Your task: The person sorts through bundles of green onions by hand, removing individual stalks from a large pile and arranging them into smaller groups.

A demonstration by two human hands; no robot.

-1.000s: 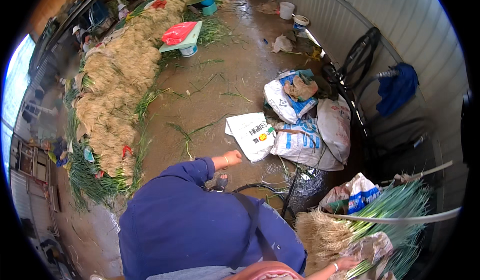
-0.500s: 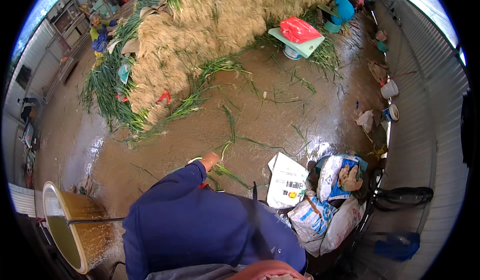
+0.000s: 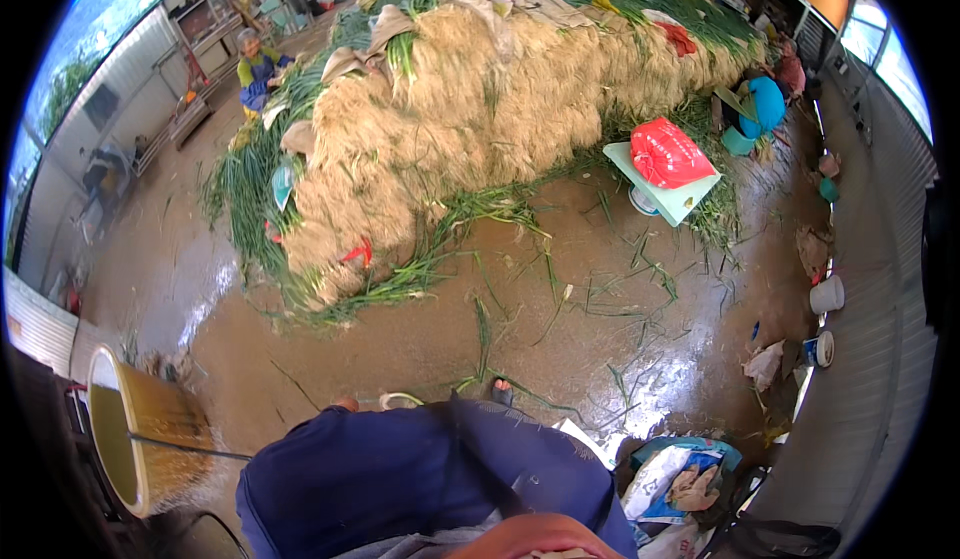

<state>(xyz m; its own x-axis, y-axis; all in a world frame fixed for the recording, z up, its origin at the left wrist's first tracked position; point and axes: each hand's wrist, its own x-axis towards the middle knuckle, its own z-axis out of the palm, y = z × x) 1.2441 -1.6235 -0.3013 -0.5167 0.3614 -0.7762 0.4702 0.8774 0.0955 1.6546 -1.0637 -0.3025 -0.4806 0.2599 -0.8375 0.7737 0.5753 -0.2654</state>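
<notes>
Wet brown floor (image 3: 400,344), shiny in patches; corrugated metal wall (image 3: 880,259) along the right. Long heap of spring onions (image 3: 480,109) across the middle, roots facing this way.

Main risk, as I judge it: a slip. Loose stalks (image 3: 483,334) lie strewn on the wet ground, some close to the foot (image 3: 502,392), and could slide under a step. Cord (image 3: 190,447) stretches from the yellow tub (image 3: 165,439) toward the person's left side; might catch a leg. Red bag (image 3: 670,154) sits on a board (image 3: 690,197) atop a small bucket (image 3: 642,202); board overhangs, so a knock at its edge could tip the lot.

Left hand (image 3: 347,403): only a bit shows past the blue sleeve (image 3: 310,434); cannot tell whether it is spread, closed or gripping. Right hand out of view, state unknown. Pale curved stalk (image 3: 402,397) shows just right of the left hand, small gap between. Onion heap ahead, well apart from that hand.
</notes>
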